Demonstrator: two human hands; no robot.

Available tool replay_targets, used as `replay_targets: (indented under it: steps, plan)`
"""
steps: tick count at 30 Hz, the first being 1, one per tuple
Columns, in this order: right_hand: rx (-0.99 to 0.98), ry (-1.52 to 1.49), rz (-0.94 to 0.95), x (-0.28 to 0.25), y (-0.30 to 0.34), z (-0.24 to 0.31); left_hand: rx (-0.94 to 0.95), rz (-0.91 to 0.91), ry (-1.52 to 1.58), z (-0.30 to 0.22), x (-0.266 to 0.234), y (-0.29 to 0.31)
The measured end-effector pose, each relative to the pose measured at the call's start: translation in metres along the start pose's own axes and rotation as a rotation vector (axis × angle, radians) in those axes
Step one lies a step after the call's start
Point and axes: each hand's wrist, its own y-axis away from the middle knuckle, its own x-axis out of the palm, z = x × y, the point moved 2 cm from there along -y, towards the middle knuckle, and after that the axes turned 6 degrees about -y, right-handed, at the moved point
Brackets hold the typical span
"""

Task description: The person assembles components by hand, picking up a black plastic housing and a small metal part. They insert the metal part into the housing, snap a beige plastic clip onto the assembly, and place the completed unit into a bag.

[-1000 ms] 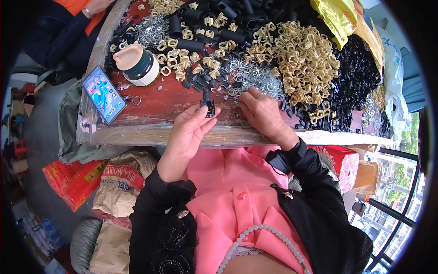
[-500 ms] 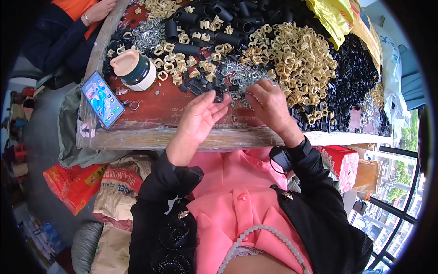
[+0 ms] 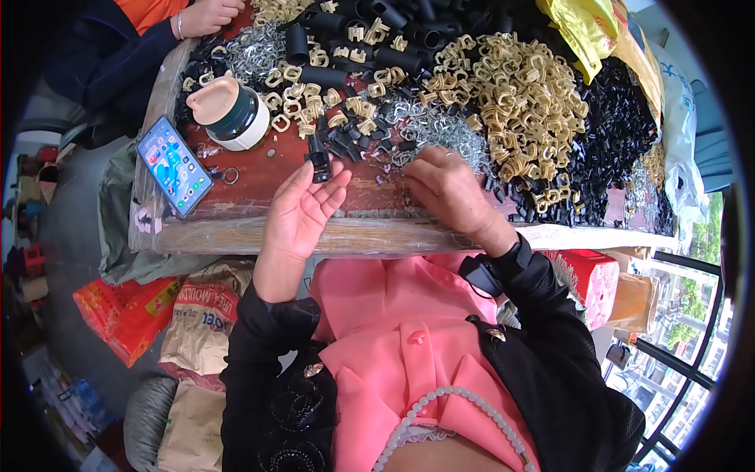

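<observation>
My left hand [image 3: 303, 206], palm up, grips a small black plastic part [image 3: 318, 161] between thumb and fingers above the red tabletop. To the right, my right hand [image 3: 452, 193] is closed with its fingertips together and pointing down. Whatever those fingertips hold, if anything, is hidden. Just beyond the right hand spreads a heap of small silver metal clips [image 3: 444, 130]. Loose black plastic pieces [image 3: 344, 144] lie past the left hand, beside scattered cream plastic clips [image 3: 295, 102].
A lidded cup [image 3: 240, 126], a phone [image 3: 174, 167] and a key ring [image 3: 228, 175] occupy the table's left. Right of centre rises a big cream clip heap [image 3: 523, 102], then a black parts heap [image 3: 617, 110]. Black tubes [image 3: 322, 76] lie farther back. Another person's hand [image 3: 208, 16] rests at far left.
My left hand has shifted left, carrying the black part away from the right hand. The right hand has drawn slightly left and nearer. The other person's hand has moved right along the table edge.
</observation>
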Motion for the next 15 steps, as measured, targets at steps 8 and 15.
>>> replay_targets:
  steps: [8, 15]
  plan:
    - [-0.103, 0.283, 0.077, 0.038, -0.015, 0.011, 0.055, 0.014, -0.022, 0.005, -0.002, 0.0]
    - [-0.012, 0.211, 0.121, 0.034, -0.016, 0.019, 0.076, 0.042, -0.023, 0.004, -0.004, 0.001]
